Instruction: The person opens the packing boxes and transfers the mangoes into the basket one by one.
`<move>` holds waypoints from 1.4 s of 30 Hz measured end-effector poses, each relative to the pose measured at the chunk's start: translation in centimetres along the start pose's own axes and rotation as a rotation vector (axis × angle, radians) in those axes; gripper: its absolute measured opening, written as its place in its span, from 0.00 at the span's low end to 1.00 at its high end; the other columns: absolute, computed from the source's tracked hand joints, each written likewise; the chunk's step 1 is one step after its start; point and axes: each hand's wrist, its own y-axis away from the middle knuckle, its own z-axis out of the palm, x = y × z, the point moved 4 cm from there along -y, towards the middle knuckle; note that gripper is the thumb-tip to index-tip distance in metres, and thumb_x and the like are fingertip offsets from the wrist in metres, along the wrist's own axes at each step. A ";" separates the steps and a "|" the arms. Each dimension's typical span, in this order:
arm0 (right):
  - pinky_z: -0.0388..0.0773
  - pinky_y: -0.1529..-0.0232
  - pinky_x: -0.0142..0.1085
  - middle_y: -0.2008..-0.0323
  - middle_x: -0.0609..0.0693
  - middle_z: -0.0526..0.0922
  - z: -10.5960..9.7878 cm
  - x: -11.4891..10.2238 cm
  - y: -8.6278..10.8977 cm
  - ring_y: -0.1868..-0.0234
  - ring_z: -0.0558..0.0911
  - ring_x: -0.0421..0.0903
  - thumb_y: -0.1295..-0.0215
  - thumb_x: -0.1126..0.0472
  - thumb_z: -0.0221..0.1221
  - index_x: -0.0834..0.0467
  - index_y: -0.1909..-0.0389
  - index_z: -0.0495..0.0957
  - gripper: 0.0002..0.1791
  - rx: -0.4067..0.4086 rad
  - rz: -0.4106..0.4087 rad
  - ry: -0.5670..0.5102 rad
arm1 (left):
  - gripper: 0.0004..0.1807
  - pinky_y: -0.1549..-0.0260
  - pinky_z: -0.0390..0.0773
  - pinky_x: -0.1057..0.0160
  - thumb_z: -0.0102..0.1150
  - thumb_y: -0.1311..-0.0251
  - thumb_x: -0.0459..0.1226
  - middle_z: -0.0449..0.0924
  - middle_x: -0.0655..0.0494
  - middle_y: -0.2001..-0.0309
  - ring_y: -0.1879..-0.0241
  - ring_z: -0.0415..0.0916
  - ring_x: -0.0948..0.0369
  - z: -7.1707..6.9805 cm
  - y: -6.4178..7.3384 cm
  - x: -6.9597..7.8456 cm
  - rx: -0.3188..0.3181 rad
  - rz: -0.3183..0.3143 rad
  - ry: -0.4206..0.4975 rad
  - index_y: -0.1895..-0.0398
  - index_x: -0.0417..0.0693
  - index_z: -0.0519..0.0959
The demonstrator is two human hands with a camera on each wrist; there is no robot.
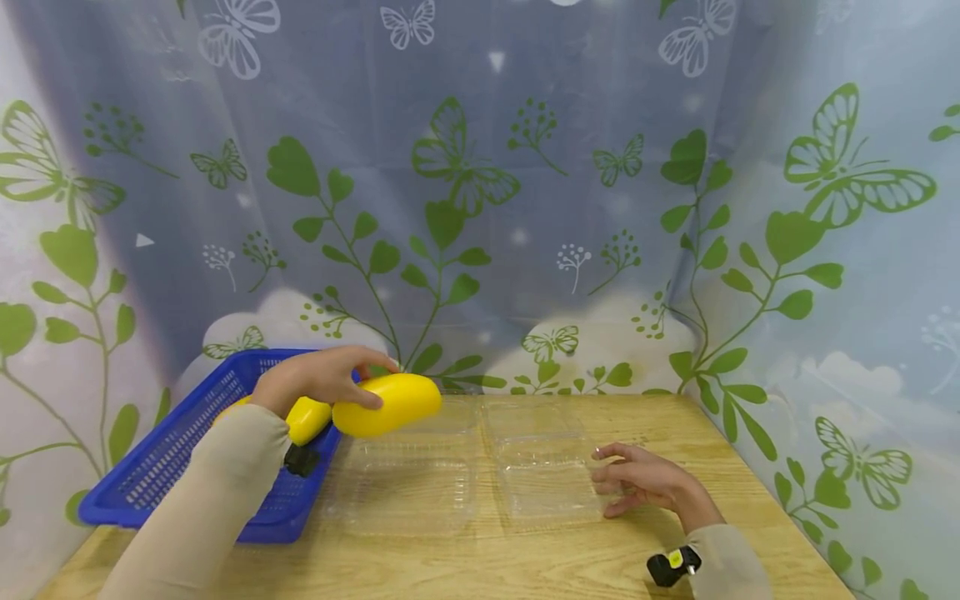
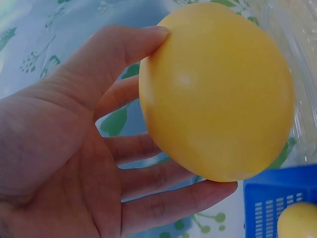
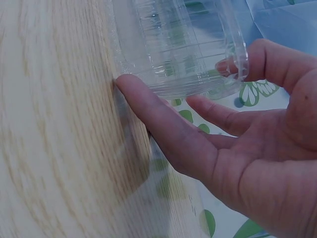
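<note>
My left hand (image 1: 322, 379) holds a smooth yellow mango (image 1: 390, 406) in the air, beside the right rim of a blue basket and above a clear plastic box (image 1: 412, 498). In the left wrist view the thumb and fingers (image 2: 158, 203) lie against the mango's near end. Another yellow mango (image 1: 309, 419) shows in the basket, partly behind the wrist. My right hand (image 1: 648, 482) is at the right side of a second clear box (image 1: 551, 492), its relaxed fingers at the edge. The right wrist view shows a fingertip against the rim of this box (image 3: 183, 54).
The blue basket (image 1: 157, 467) stands on the left of the wooden table (image 1: 585, 562). Clear lid-like sections (image 1: 532, 417) lie behind the front trays. A printed curtain (image 1: 480, 250) with leaves and butterflies hangs behind the table and along its sides.
</note>
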 end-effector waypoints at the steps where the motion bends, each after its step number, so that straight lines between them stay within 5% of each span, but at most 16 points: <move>1: 0.88 0.52 0.50 0.37 0.72 0.72 0.0 0.0 0.0 0.43 0.83 0.53 0.24 0.58 0.56 0.72 0.24 0.48 0.39 -0.002 -0.001 0.001 | 0.33 0.65 0.81 0.60 0.67 0.33 0.44 0.76 0.36 0.41 0.55 0.78 0.53 -0.1 0.2 -0.1 0.002 -0.007 0.006 0.26 0.47 0.71; 22: 0.88 0.52 0.51 0.36 0.73 0.71 0.1 0.0 0.1 0.44 0.83 0.52 0.25 0.59 0.56 0.72 0.24 0.48 0.39 0.004 -0.005 0.002 | 0.33 0.66 0.86 0.55 0.67 0.33 0.45 0.72 0.30 0.38 0.46 0.78 0.45 -1.9 3.7 -3.2 -0.003 -0.103 0.035 0.28 0.45 0.70; 42: 0.88 0.51 0.51 0.32 0.77 0.66 0.2 0.0 0.1 0.38 0.81 0.58 0.25 0.59 0.56 0.74 0.24 0.48 0.40 0.012 -0.005 -0.011 | 0.37 0.69 0.87 0.54 0.64 0.30 0.45 0.73 0.34 0.48 0.61 0.79 0.55 -2.0 6.0 -7.2 -0.016 -0.224 0.061 0.24 0.40 0.63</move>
